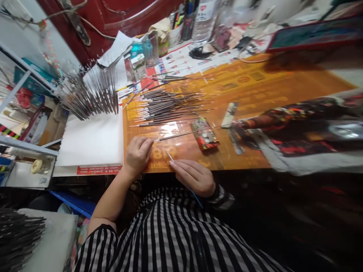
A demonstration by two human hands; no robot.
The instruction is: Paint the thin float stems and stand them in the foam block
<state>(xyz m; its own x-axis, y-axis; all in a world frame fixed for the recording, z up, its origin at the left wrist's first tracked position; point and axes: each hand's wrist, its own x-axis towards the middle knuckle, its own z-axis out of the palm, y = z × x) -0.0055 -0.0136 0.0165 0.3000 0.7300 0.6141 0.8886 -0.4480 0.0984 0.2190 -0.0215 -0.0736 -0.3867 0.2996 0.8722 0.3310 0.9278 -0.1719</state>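
The left hand (pixel 138 155) rests at the near edge of the orange printed desk (pixel 246 102), its fingers together and reaching the pale tip of a long, slim dark-shafted brush (pixel 193 132). Whether they grip that tip or only touch it, I cannot tell. The right hand (pixel 193 177) is curled closed around a thin blue stick with a white end (pixel 197 198), which runs beneath the fingers and out past the heel of the hand.

With shafts this slim, a short hold close to the tip and the hands braced on the desk edge give the steadiest control, and both hands sit that way, close together.

Just under the long shaft lies a small red-and-yellow packet (pixel 204 134), the one object directly below it. Up and to the left of the hands, a loose row of dark brushes (pixel 167 107) lies across the desk, while a fan of more brushes (pixel 90 94) bristles above a white foam block (pixel 90 139). A blurred patterned cloth (pixel 297 128) crowds the right side — it takes up much of the desk there. At the top sit a clear plastic bottle (pixel 204 19) and a cup of pens (pixel 188 26).
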